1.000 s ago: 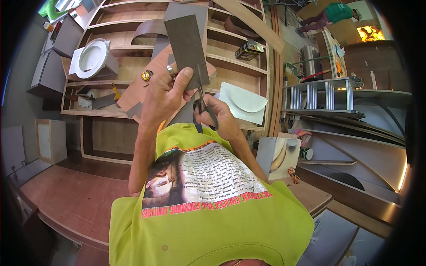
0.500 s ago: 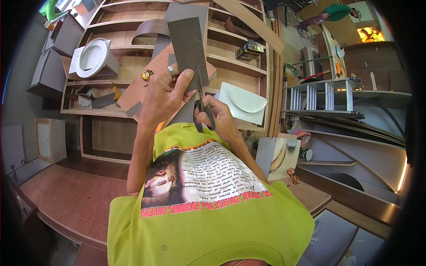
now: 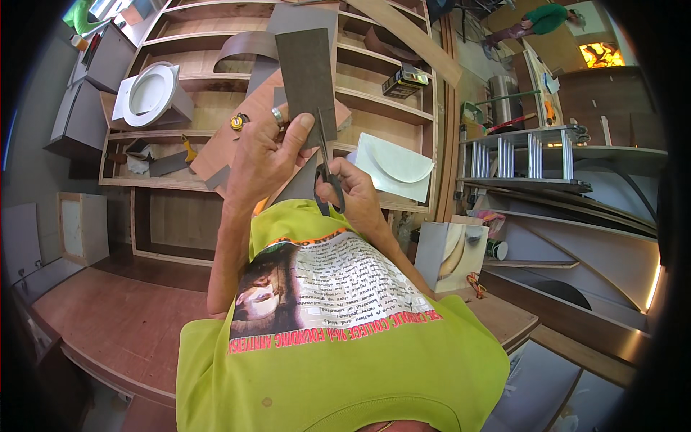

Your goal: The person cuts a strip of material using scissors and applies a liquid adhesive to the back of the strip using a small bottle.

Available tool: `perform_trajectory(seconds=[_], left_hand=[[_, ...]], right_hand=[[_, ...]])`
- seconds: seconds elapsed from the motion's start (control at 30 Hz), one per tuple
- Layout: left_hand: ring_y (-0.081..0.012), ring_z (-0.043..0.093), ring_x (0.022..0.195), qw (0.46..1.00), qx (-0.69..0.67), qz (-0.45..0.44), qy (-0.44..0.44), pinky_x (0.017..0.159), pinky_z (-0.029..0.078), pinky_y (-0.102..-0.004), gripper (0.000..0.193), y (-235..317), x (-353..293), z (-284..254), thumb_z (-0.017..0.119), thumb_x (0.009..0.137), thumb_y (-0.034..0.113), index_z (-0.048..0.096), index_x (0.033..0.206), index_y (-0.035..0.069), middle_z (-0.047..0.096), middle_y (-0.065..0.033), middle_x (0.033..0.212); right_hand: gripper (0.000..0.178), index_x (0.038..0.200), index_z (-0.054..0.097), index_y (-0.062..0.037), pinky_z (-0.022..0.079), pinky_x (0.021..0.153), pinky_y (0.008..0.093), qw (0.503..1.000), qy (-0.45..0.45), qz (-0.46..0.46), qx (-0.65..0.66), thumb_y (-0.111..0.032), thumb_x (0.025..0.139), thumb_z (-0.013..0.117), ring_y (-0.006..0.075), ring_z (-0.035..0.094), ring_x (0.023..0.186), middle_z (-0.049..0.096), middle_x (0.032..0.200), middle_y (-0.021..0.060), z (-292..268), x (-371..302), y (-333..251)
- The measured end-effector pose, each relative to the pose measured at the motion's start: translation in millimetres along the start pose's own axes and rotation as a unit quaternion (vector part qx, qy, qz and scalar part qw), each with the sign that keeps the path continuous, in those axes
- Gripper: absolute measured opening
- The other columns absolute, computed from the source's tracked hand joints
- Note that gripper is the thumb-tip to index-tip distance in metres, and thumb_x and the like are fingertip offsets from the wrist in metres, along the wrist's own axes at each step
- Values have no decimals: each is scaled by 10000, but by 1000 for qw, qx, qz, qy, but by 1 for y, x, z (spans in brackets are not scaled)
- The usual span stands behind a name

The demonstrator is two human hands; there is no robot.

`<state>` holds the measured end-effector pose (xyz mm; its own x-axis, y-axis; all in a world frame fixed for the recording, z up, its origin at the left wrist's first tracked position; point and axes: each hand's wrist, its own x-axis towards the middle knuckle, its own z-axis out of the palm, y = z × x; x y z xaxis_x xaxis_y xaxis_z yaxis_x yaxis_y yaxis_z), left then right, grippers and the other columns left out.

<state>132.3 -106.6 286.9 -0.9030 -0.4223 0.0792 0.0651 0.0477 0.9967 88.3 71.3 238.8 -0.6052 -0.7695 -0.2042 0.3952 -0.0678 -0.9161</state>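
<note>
A dark grey-brown flat strip [image 3: 306, 72] stands up in front of me, its lower left edge pinched between the thumb and fingers of my left hand [image 3: 268, 147]. A ring circles one finger of that hand. My right hand [image 3: 354, 191] grips a pair of black-handled scissors [image 3: 323, 155] by the finger loops. The scissor blades point up and lie along the lower right part of the strip, close to its right edge. Whether the blades are fully closed I cannot tell.
Beneath my hands lies a wooden shelf frame [image 3: 381, 104] holding a white ring-shaped piece [image 3: 151, 97], a yellow tape measure [image 3: 238, 122], a dark box [image 3: 404, 81] and a white panel [image 3: 392, 169]. A ladder [image 3: 533, 158] lies to the right. A person in green [image 3: 545, 21] is at the far right.
The scissors have shifted slightly left and their blades look closer together against the strip. My left hand and the strip have barely moved.
</note>
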Motion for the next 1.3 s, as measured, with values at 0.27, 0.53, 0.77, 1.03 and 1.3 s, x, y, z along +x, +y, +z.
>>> perform_trajectory(seconds=[0.27, 0.53, 0.77, 1.03, 1.3], left_hand=[[-31, 525, 547, 1000, -9, -5, -21, 505, 433, -205, 245, -1, -1, 0, 580, 986, 205, 674, 1023, -18, 600, 2, 637], [-40, 484, 545, 999, -2, 9, -54, 507, 400, -223, 244, 3, -3, 5, 572, 984, 194, 689, 1129, 36, 580, 15, 631], [-34, 501, 553, 998, -33, 1, -55, 507, 403, -212, 253, 3, -2, 6, 564, 992, 202, 680, 1136, 31, 584, 20, 644], [-34, 512, 555, 998, -42, -4, -54, 507, 408, -210, 254, 1, -2, 4, 557, 997, 207, 679, 1123, 24, 586, 20, 647], [-34, 497, 548, 999, -26, -3, -39, 507, 410, -209, 248, -3, -1, 5, 550, 1001, 211, 681, 1053, 6, 575, 24, 643]], right_hand=[[173, 942, 586, -47, 474, 701, 220, 999, -15, -39, -19, -149, 898, 719, 42, 568, 791, 622, 868, -15, 0, -1, -6], [158, 934, 577, -49, 485, 744, 240, 999, 1, -42, -24, -134, 900, 705, 60, 577, 827, 628, 905, -2, 1, -3, -14], [155, 925, 569, -45, 474, 691, 217, 999, 26, -25, -23, -113, 894, 705, 42, 563, 790, 614, 874, -5, 5, -6, -16], [148, 922, 565, -40, 468, 658, 206, 998, 31, -49, -11, -79, 886, 703, 30, 552, 756, 606, 862, -8, 10, -5, -15], [190, 948, 563, -20, 466, 734, 223, 998, -7, -49, -45, -152, 908, 693, 45, 539, 820, 591, 923, -4, 5, 0, -18]])
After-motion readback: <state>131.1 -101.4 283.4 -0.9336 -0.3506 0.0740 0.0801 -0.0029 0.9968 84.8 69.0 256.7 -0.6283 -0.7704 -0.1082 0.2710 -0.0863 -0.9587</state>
